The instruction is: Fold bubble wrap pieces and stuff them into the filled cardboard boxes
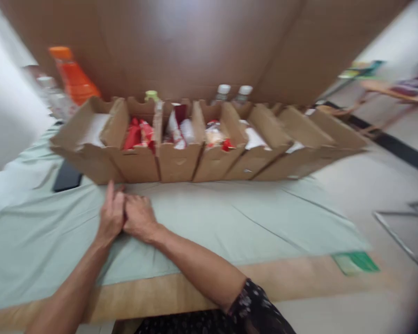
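Both hands are together on the near side of the row of cardboard boxes, by its left end. The left hand has one finger stretched toward the foot of the row, whether touching it or just short is unclear, and its other fingers bend in against the right hand, which is loosely curled. Whether anything small sits between them cannot be told, since the palms are hidden and the view is blurred.

The row itself stands upright along the desk on a pale green cloth. As for what is done, several of its boxes already hold something: red packets second from the row's left end, a red-and-white packet third, a red-and-cream packet fourth, and white pieces in others. The contents at the row's right end are too hidden to judge. Beyond the row's left end stands an orange bottle; a dark phone-like slab lies beside that end. How much is left cannot be read from this view.
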The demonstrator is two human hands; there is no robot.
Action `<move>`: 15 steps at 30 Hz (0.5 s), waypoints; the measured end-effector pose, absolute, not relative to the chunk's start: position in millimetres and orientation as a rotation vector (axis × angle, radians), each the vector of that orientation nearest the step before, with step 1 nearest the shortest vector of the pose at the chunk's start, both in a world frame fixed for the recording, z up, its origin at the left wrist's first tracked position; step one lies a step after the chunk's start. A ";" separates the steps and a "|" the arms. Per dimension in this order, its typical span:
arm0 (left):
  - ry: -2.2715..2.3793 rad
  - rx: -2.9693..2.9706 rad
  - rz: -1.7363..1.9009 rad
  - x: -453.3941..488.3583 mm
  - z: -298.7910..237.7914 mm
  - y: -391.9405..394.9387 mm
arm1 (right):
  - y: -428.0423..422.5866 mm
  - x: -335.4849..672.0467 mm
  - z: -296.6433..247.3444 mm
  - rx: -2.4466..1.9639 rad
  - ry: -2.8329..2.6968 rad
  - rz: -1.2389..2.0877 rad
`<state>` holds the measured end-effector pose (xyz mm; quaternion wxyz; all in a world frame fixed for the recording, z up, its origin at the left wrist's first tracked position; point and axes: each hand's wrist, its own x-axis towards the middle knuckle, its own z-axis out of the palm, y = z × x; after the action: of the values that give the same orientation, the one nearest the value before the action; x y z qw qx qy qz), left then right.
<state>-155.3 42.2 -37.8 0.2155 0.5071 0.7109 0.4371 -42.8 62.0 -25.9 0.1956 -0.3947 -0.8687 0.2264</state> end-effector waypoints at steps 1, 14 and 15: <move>1.963 1.427 1.166 -156.7 -37.9 39.7 | 61.0 -44.1 -28.4 -1.083 -2.455 0.593; 1.981 2.282 0.580 -181.7 -77.7 52.0 | -51.5 172.0 8.3 -0.441 -2.702 0.995; 1.990 2.334 0.549 -182.6 -80.8 52.6 | -53.3 207.1 17.1 -0.488 -2.677 1.027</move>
<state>-182.6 52.6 -80.8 0.0128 0.7491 0.6385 0.1762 207.1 -53.3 17.1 0.1161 -0.1666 -0.9142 0.3507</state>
